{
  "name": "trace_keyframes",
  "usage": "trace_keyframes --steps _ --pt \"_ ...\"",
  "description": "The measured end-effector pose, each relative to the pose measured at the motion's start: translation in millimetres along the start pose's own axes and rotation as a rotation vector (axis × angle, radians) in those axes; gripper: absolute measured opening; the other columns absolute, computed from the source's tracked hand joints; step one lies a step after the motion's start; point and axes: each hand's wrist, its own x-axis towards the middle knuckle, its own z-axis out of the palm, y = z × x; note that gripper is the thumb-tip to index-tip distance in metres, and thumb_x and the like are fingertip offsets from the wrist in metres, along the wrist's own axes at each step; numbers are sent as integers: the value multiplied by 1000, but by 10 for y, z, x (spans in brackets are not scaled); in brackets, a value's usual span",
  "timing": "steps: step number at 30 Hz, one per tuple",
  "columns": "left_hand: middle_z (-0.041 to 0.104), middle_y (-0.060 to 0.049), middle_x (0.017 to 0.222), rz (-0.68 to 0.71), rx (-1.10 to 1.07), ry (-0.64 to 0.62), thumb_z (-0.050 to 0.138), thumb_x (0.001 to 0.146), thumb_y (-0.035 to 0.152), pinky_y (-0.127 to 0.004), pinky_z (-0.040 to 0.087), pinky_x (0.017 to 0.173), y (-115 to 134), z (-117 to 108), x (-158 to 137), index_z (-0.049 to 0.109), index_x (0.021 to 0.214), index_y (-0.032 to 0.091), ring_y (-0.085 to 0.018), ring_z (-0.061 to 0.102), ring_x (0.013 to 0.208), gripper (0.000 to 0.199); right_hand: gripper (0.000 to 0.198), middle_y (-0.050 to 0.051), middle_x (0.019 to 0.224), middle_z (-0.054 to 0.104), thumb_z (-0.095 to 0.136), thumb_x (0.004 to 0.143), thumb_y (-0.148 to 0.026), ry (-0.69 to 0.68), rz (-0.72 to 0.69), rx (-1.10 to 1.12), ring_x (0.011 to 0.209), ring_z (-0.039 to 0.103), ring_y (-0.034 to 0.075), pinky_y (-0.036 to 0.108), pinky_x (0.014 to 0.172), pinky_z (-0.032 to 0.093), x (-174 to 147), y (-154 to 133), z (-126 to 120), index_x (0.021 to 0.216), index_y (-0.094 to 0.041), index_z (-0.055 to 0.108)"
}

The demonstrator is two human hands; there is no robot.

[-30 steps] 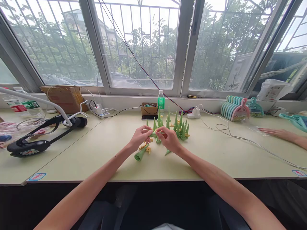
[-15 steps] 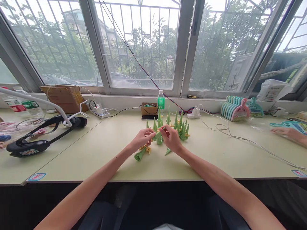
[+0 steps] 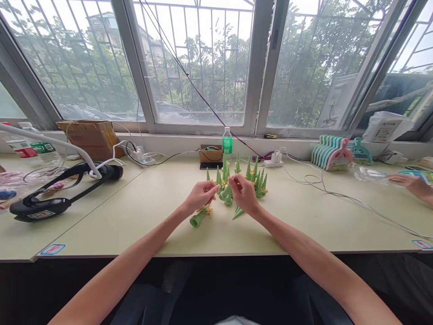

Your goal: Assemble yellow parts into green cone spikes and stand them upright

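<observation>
My right hand (image 3: 243,193) is closed in a pinch around the narrow end of a green plastic spike (image 3: 225,196), whose wide end points down and left. To its left is my left hand (image 3: 202,194), thumb and fingers pressed together; whatever sits between its fingertips is too small to make out. Behind both hands stands a cluster of green cone-shaped spikes (image 3: 248,169), points up, with small yellow parts (image 3: 264,191) among them. Below my left hand a green spike (image 3: 196,220) lies on its side beside yellow pieces (image 3: 209,211). Another spike (image 3: 237,212) lies below my right hand.
Behind the cluster are a green-labelled bottle (image 3: 227,143) and a small cardboard box (image 3: 210,155). A black headset (image 3: 64,194) lies left. White cable (image 3: 352,203) crosses the right side, near pastel dustpan-like items (image 3: 333,153) and another person's hand (image 3: 411,184) holding clear plastic.
My hands have drawn slightly apart, and the spike in my right hand shows more between them. At the far right, the other person's hand has lifted clear plastic.
</observation>
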Motion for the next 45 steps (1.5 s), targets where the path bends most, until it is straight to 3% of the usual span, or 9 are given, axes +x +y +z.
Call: trace_keyframes --steps 7,17,25,33,38,42,45 --pt "44 6 42 7 14 74 63 82 50 -20 29 38 38 8 4 60 69 16 -5 34 34 36 45 -3 58 40 35 97 -57 39 6 -34 49 37 10 23 50 34 22 -2 -47 73 -21 45" --pt "45 5 42 37 62 107 62 82 47 -20 31 38 55 16 -4 61 66 16 -6 35 35 35 43 -3 59 41 36 98 -52 -49 -76 -69 51 35 10 23 51 33 4 -19 -40 70 -20 44" --pt "45 5 42 64 89 119 61 82 47 -20 33 40 75 14 -13 61 66 16 -7 36 37 35 38 -1 61 52 45 96 -51 -175 -79 -69 51 42 10 23 52 34 -6 0 -10 80 -19 59" --pt "45 5 45 66 107 114 60 83 46 -20 33 40 30 12 4 61 68 16 -6 36 39 34 35 -1 62 53 45 97 -46 -181 -102 -37 51 41 9 21 50 32 -10 32 9 82 -18 59" --pt "60 -1 70 69 158 151 61 82 45 -19 41 44 -5 3 11 62 80 15 -8 48 49 30 32 -3 59 47 44 97 -41 -149 -125 -41 49 35 8 21 50 30 -11 55 17 79 -17 56" --pt "66 -6 102 96 165 51 57 85 46 -21 43 45 -53 6 16 64 102 18 -6 51 49 34 31 -4 57 42 44 97 -38 -146 -125 -51 49 33 8 21 49 28 -7 34 10 76 -18 53" --pt "65 -5 102 147 152 -7 54 88 48 -21 41 44 -80 28 17 64 104 17 -5 50 47 35 30 -5 56 40 44 97 -37 -147 -130 -52 49 32 8 21 49 28 -6 15 4 75 -18 52"
